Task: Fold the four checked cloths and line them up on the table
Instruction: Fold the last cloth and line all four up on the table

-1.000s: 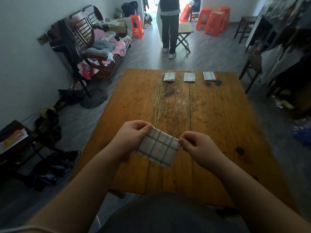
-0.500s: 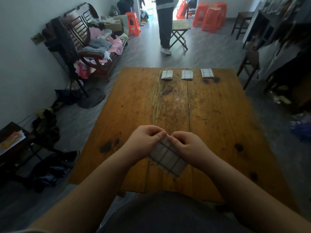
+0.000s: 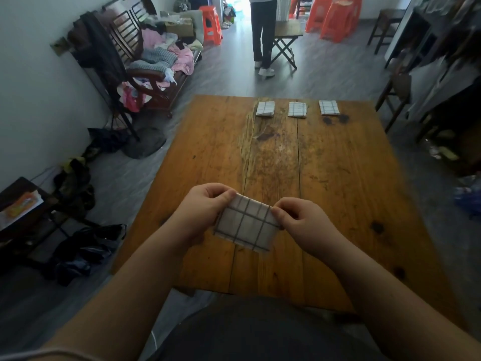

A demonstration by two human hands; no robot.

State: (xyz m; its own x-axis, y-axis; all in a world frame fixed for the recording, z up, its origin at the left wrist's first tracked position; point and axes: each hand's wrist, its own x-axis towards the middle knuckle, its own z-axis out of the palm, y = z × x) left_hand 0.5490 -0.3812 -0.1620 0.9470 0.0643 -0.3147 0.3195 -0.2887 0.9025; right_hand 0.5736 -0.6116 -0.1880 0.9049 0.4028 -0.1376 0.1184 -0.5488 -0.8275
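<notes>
The left hand and right hand pinch the last cloth over the near edge of the surface, apparently finishing its fold; next, it should join the far-edge row.

On my left I see a dark wooden bench against the wall, with a heap of clothes on its seat. An orange plastic stool stands near its far end, and more orange stools are far right. A person stands beside a small folding stool. Dark bags lie on the grey floor to my left
</notes>
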